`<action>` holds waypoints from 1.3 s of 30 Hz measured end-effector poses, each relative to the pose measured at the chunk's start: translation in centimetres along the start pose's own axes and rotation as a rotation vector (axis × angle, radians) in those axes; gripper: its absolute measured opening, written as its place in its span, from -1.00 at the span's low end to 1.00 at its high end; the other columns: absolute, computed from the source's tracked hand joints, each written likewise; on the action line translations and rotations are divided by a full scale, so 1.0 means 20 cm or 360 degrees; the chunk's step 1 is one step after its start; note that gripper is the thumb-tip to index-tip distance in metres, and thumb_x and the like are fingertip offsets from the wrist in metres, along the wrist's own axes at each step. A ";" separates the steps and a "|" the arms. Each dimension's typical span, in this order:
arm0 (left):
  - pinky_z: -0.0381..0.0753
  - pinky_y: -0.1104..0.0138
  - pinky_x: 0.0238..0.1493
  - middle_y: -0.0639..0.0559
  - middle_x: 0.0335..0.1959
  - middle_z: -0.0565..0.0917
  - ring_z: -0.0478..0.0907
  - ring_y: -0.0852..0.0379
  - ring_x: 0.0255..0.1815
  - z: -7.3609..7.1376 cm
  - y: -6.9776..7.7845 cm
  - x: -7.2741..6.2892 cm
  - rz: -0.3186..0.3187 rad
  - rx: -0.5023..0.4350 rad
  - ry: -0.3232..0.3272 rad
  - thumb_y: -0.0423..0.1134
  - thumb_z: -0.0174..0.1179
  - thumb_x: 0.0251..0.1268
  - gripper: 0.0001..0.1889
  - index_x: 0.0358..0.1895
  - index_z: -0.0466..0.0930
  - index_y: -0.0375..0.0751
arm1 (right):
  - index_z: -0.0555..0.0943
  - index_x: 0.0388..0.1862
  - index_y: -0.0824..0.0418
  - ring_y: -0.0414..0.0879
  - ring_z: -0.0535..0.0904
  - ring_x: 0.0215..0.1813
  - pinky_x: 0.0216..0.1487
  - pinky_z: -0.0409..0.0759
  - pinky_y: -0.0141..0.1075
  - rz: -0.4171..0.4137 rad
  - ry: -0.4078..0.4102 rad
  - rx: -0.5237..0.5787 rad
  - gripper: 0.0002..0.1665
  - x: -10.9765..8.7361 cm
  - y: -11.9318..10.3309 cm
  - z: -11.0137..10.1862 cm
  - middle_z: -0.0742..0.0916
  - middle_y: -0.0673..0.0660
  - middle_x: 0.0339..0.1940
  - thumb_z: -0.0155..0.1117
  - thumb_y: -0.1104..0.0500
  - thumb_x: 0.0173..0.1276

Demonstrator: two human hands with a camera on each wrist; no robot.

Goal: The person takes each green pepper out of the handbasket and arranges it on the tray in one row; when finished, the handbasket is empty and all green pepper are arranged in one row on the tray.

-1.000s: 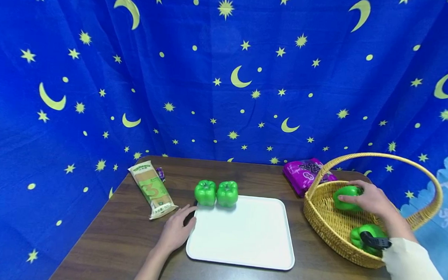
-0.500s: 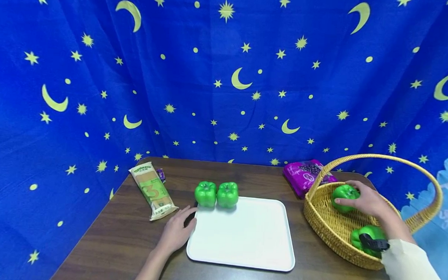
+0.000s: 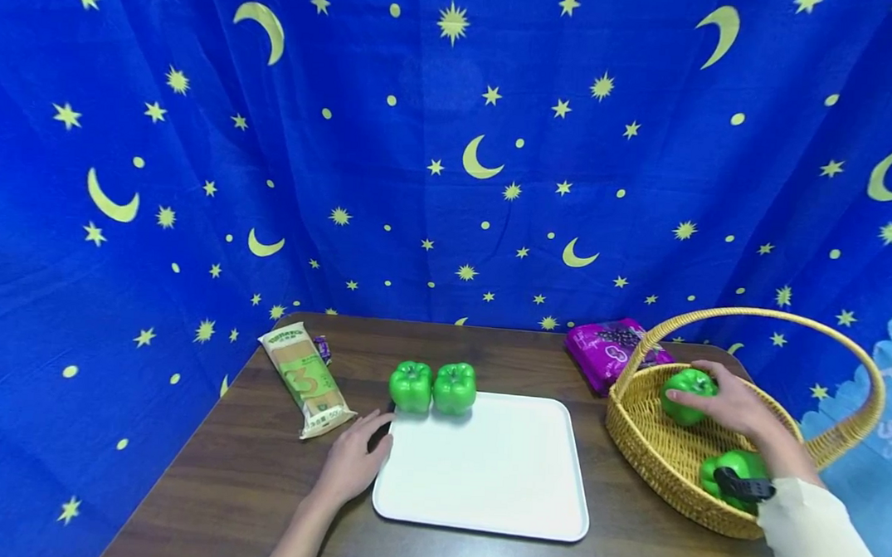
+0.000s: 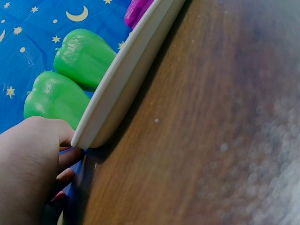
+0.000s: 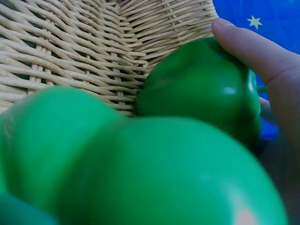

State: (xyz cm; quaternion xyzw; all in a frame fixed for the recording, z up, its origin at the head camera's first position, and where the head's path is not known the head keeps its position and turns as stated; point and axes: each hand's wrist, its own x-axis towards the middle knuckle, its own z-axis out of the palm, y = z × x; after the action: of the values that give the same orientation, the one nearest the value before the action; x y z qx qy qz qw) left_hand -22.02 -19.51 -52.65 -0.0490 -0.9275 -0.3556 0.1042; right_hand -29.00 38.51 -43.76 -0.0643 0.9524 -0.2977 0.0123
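Note:
My right hand (image 3: 732, 400) holds a green bell pepper (image 3: 681, 400) inside the wicker basket (image 3: 647, 466), thumb along its side. In the right wrist view, the thumb lies across the top of that pepper (image 5: 197, 89), and a second green pepper (image 5: 154, 173) fills the foreground. The head view shows this second pepper (image 3: 739, 462) low in the basket, partly behind the wrist strap. My left hand (image 3: 352, 457) rests at the left edge of a white tray (image 3: 482, 479), fingers loosely extended. Two more green peppers (image 3: 410, 386) stand side by side at the tray's far left corner.
A pack of noodles (image 3: 305, 379) lies on the brown table (image 3: 220, 485) left of the tray, with a small purple wrapper (image 3: 322, 349) beside it. Behind the basket lies a purple package (image 3: 607, 349). The basket's tall handle (image 3: 758, 310) arches over it; a blue star-patterned cloth (image 3: 420, 186) hangs behind.
In the basket, the pepper in my right hand has turned so its stem end shows more, and shifted slightly left. My left hand has stayed at the tray edge.

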 end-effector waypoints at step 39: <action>0.23 -0.08 0.33 -0.21 0.29 0.45 0.32 -0.25 0.31 0.01 0.00 0.01 -0.0001 0.0016 0.0000 -0.10 0.16 0.35 -0.63 0.20 0.57 0.02 | 0.27 0.35 0.28 0.08 0.53 -0.18 -0.26 0.52 -0.18 -0.0133 0.0177 0.0084 -0.15 -0.07 -0.13 -0.03 0.56 0.34 -0.06 0.31 -0.17 0.27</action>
State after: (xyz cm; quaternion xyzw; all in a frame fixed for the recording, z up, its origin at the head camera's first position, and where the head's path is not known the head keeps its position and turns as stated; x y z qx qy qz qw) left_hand -22.13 -19.38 -52.68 -0.0483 -0.9293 -0.3511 0.1044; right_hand -27.39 36.97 -41.77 -0.0870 0.9399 -0.3262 -0.0513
